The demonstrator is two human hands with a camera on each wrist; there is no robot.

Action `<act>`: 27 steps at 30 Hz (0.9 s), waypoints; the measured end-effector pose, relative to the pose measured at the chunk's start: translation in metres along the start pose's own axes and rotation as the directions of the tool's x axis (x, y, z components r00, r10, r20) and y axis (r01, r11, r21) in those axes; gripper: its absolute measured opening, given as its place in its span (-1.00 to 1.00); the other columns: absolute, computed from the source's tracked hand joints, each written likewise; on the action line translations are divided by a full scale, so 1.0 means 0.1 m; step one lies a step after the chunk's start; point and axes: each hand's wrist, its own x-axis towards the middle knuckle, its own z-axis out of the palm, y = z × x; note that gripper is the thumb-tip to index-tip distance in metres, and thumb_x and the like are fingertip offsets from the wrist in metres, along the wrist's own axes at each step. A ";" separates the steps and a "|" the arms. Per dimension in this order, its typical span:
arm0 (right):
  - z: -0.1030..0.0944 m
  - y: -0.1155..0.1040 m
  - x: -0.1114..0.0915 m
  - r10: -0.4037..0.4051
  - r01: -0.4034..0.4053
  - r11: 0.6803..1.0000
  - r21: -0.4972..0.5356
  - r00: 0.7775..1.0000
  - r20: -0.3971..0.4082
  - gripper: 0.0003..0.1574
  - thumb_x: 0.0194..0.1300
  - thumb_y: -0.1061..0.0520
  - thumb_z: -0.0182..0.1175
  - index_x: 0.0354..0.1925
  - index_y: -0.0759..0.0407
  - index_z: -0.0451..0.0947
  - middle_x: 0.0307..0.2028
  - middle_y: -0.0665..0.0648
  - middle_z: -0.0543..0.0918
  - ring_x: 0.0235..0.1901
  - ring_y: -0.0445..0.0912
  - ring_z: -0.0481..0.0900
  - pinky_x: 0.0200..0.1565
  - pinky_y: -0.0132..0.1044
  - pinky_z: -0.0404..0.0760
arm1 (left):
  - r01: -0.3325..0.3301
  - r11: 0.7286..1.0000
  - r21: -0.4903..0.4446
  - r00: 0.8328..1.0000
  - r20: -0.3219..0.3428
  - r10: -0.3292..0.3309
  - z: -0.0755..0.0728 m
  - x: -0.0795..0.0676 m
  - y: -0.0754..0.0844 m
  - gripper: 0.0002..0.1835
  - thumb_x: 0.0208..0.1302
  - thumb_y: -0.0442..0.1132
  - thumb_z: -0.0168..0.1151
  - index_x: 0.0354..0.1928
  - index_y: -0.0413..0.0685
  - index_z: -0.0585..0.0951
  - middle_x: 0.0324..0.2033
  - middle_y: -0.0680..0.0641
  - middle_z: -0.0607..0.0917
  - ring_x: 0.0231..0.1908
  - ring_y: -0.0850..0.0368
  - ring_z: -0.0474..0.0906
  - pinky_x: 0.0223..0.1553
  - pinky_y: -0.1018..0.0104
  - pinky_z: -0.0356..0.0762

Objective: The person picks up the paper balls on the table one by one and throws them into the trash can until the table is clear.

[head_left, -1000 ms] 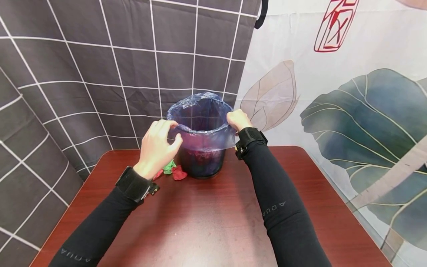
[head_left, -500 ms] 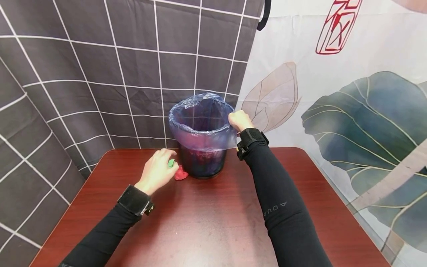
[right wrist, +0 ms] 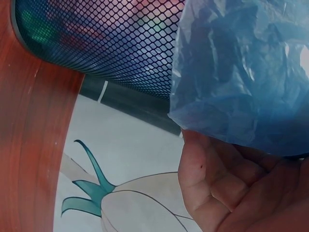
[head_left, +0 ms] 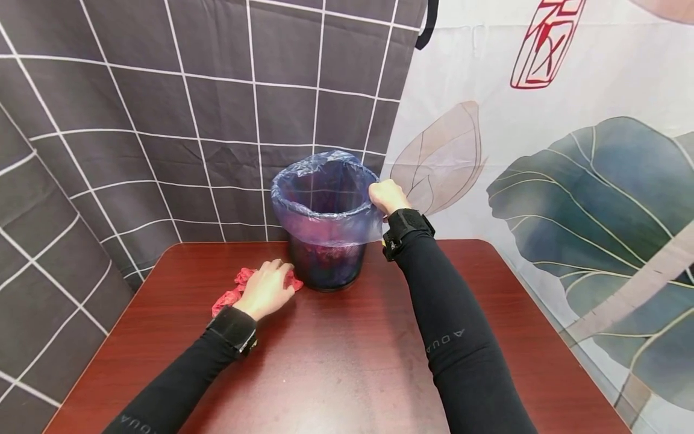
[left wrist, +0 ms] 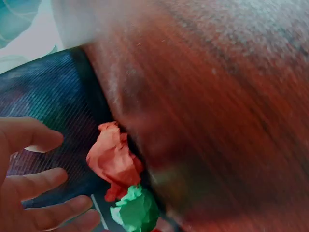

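A black mesh wastebasket [head_left: 331, 268] stands at the table's far side, a translucent blue bin liner [head_left: 325, 226] folded over its rim. My right hand [head_left: 388, 196] grips the liner-covered rim on the right; its curled fingers show under the liner's edge in the right wrist view. Low over the table left of the basket is my left hand [head_left: 267, 290], fingers spread and apart in the left wrist view. Close to its fingertips lie a red crumpled paper ball [left wrist: 115, 157] and a green crumpled paper ball [left wrist: 135, 210]. More red crumpled paper [head_left: 228, 299] shows behind this hand.
The wastebasket stands on a reddish-brown wooden table [head_left: 336, 361]. Behind it hang a grey checked cloth [head_left: 211, 108] and a white cloth with leaf prints [head_left: 461, 72]. Coloured crumpled pieces show through the basket's mesh [right wrist: 120, 34].
My left hand has moved from the basket's left rim down to the crumpled paper on the table, uncovering more red paper at its left. My right hand stays at the rim.
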 end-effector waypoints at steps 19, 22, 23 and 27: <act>0.00 -0.01 0.04 0.000 0.000 1.000 -0.005 1.000 -0.009 -0.32 0.41 -0.02 -0.25 0.27 0.35 0.43 0.21 0.38 0.52 -0.02 0.25 0.61 -0.33 0.03 0.75 | -0.033 0.997 0.068 0.993 0.118 0.025 0.16 0.02 0.00 -0.56 0.01 -0.19 0.43 -0.02 -0.14 0.66 -0.15 -0.20 0.68 -0.07 -0.19 0.59 -0.12 -0.16 0.62; 0.00 -0.01 0.04 0.001 -0.001 1.000 -0.008 1.000 -0.008 -0.32 0.41 -0.02 -0.24 0.29 0.35 0.42 0.21 0.38 0.52 -0.01 0.25 0.62 -0.36 0.01 0.74 | -0.018 0.998 0.054 0.991 0.131 0.011 0.16 0.00 0.01 -0.54 0.00 -0.21 0.45 0.01 -0.14 0.65 -0.11 -0.22 0.68 -0.04 -0.19 0.59 -0.10 -0.17 0.62; 0.00 -0.01 0.04 0.001 -0.001 1.000 -0.010 1.000 -0.007 -0.31 0.41 -0.02 -0.24 0.29 0.35 0.42 0.21 0.39 0.52 -0.01 0.25 0.62 -0.38 0.00 0.74 | -0.013 0.999 0.053 0.991 0.135 0.006 0.16 0.00 0.01 -0.54 0.00 -0.22 0.45 0.01 -0.14 0.65 -0.10 -0.22 0.69 -0.04 -0.19 0.60 -0.09 -0.18 0.62; 0.01 -0.01 0.05 0.005 -0.005 1.000 -0.021 1.000 -0.006 -0.32 0.40 -0.01 -0.24 0.26 0.36 0.44 0.20 0.39 0.53 -0.03 0.25 0.63 -0.48 -0.06 0.72 | -0.007 0.999 0.054 0.991 0.133 0.000 0.17 -0.02 0.01 -0.59 0.02 -0.22 0.43 -0.02 -0.13 0.66 -0.13 -0.20 0.69 -0.08 -0.19 0.62 -0.15 -0.17 0.63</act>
